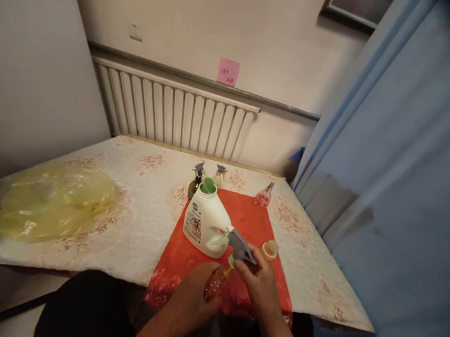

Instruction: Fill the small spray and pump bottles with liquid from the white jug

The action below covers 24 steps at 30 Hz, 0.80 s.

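In the head view, my left hand (pixel 195 291) is closed around a small clear orange-tinted bottle (pixel 214 284), tilted near the table's front edge. My right hand (pixel 261 281) grips a grey spray head (pixel 241 246) with a pale collar, which sits at the bottle's mouth; whether it is seated on the neck I cannot tell. Just beyond both hands stands a large white jug (pixel 207 221) with a handle, a printed label and a green piece in its open mouth. To the right of my right hand lies a pale translucent cap (pixel 270 249).
A red plastic sheet (pixel 247 212) lies under the jug on the flowered tablecloth (pixel 144 187). Behind the jug are spray bottles (pixel 218 177), and a pink one (pixel 262 197) stands right. A yellow plastic bag (pixel 58 200) spreads at left. A blue curtain (pixel 389 181) borders the right side.
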Each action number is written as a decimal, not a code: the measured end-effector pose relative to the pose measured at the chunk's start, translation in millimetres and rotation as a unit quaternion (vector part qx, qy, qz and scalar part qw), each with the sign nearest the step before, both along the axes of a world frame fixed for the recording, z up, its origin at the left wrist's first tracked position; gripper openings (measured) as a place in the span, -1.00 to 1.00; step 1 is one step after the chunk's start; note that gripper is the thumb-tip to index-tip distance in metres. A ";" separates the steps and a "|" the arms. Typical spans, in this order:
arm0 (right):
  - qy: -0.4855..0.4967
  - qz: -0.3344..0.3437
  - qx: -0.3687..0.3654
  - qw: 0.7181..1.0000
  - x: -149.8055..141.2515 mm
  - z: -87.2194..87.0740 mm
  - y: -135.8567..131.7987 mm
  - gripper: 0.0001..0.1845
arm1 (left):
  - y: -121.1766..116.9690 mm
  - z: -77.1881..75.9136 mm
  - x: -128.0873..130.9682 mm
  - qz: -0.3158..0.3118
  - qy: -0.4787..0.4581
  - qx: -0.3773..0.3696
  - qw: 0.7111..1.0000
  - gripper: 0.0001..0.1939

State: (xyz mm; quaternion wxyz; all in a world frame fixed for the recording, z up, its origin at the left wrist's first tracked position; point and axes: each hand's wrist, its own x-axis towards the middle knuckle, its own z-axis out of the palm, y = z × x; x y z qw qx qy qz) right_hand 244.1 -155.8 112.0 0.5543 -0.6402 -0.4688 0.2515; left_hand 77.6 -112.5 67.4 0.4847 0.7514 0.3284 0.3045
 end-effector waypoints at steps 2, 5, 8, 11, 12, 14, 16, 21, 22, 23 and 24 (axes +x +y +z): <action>0.014 -0.025 0.019 0.999 5.7 3.5 0.7 -0.64 | 0.8 -2.7 -0.8 0.011 0.037 0.018 0.999 -0.55; 0.046 -0.056 0.049 0.996 14.2 5.3 1.3 -0.61 | 2.2 -6.2 -1.1 0.018 0.059 0.020 0.998 -0.48; 0.079 -0.069 0.057 0.993 21.6 2.3 0.9 -0.60 | 3.5 -8.7 -1.2 0.021 0.058 0.019 0.998 -0.46; 0.079 -0.083 0.058 0.992 26.8 -0.6 -0.5 -0.62 | 3.9 -10.4 -2.7 0.016 0.053 0.024 0.998 -0.47; 0.075 -0.088 0.061 0.991 28.2 -0.7 -1.1 -0.63 | 3.9 -10.7 -3.5 0.015 0.052 0.024 0.998 -0.47; 0.073 -0.094 0.070 0.990 30.6 0.7 -2.1 -0.65 | 3.7 -10.8 -5.1 0.019 0.054 0.020 0.998 -0.48; 0.072 -0.096 0.078 0.990 32.9 3.4 -2.9 -0.65 | 3.6 -10.0 -6.2 0.024 0.059 0.019 0.998 -0.47; 0.079 -0.096 0.090 0.988 37.8 9.5 -3.9 -0.64 | 3.8 -5.2 -5.4 0.020 0.065 0.028 0.997 -0.50; 0.078 -0.096 0.091 0.988 38.3 9.9 -4.0 -0.63 | 3.8 -4.4 -4.9 0.020 0.068 0.029 0.997 -0.50; 0.074 -0.093 0.088 0.989 38.5 10.0 -4.1 -0.62 | 3.6 -3.7 -4.5 0.019 0.069 0.030 0.997 -0.51; 0.070 -0.084 0.084 0.990 38.5 9.9 -4.3 -0.61 | 3.4 -3.3 -4.1 0.019 0.070 0.032 0.997 -0.51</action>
